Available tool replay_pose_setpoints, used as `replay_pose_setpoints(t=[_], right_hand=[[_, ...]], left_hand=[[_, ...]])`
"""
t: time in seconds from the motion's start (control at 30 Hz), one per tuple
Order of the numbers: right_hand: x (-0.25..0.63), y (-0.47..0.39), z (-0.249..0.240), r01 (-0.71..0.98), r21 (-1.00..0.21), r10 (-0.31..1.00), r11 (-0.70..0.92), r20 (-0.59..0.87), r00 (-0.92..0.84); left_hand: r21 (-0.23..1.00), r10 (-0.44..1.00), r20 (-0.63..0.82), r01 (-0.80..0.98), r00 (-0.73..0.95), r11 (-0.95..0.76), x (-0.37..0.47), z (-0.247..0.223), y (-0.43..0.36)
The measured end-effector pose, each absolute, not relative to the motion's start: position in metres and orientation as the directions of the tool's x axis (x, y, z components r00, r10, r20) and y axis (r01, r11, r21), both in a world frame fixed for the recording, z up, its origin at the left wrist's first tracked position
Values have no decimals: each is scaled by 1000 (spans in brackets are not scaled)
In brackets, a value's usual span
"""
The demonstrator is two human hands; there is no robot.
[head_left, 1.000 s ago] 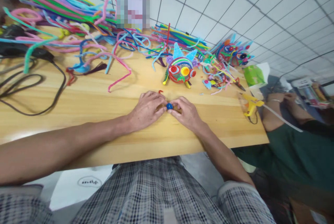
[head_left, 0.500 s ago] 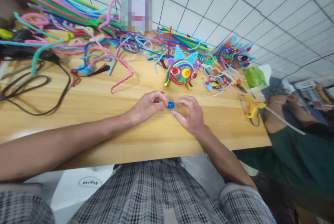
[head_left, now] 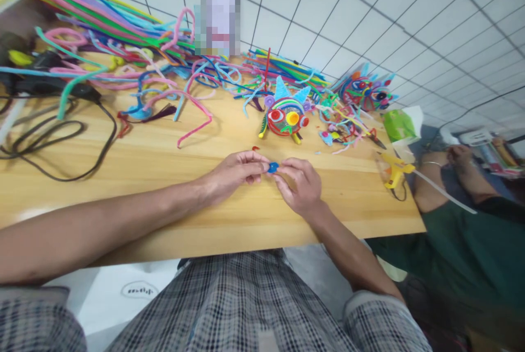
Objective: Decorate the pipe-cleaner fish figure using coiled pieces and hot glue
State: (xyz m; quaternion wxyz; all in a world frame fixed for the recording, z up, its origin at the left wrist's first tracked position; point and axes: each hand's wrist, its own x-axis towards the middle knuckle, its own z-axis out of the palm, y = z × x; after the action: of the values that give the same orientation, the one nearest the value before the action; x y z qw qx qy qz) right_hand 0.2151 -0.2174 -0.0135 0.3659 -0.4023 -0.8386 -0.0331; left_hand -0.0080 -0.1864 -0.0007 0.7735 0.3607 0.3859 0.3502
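Note:
A small round blue piece [head_left: 273, 167] is pinched between my two hands over the wooden table [head_left: 229, 226]. My left hand [head_left: 240, 172] grips its left side with thumb and fingers, while my right hand [head_left: 301, 181] has fingertips closed on its right side. Just behind the hands lies a tiny red bit [head_left: 256, 148]. Farther back stands a colourful mask-like figure [head_left: 286, 117] with red and yellow round parts and light blue spikes.
Fuzzy coloured stems [head_left: 123, 29] are heaped along the back left, near a looped black cable [head_left: 98, 160]. At the right are more decorated figures [head_left: 365, 89], a green packet [head_left: 397, 124], a yellow glue gun [head_left: 394, 170] and a seated person's arm [head_left: 430, 182].
My right fingers have closed in from beside the blue piece and now touch it. The blue piece has shifted slightly right, and the whole view has moved a little.

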Motion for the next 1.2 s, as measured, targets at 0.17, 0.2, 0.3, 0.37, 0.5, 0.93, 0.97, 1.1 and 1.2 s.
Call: replay_pose_setpoints(t=[0.17, 0.2, 0.3, 0.37, 0.5, 0.93, 0.97, 1.1, 1.2], right_hand=[[214, -218, -16, 661, -222, 588, 717, 702, -402], [214, -218, -16, 671, -237, 610, 703, 686, -397], [213, -219, -15, 709, -311, 697, 633, 628, -347], [211, -219, -14, 703, -373, 725, 606, 623, -294], [204, -217, -14, 583, -526, 733, 619, 654, -188], [196, -223, -23, 247, -898, 928, 365, 373, -15], [196, -223, -22, 254, -896, 927, 364, 374, -12], [196, -222, -20, 239, -916, 945, 321, 326, -19], [195, -223, -18, 223, -932, 958, 286, 287, -25]], left_hand=[[816, 816, -331, -290, 474, 499, -7, -4, -189], [816, 816, -327, -293, 477, 498, -7, -4, -189], [820, 818, -318, -294, 479, 491, -6, -4, -190], [826, 821, -314, -289, 476, 483, -6, -5, -190], [848, 834, -289, -278, 470, 451, -6, -6, -190], [867, 851, -260, -277, 456, 413, -5, 1, -194], [868, 852, -253, -281, 457, 409, -5, 2, -194], [871, 852, -250, -278, 459, 405, -5, 2, -195], [875, 854, -255, -268, 453, 403, -5, 1, -194]])
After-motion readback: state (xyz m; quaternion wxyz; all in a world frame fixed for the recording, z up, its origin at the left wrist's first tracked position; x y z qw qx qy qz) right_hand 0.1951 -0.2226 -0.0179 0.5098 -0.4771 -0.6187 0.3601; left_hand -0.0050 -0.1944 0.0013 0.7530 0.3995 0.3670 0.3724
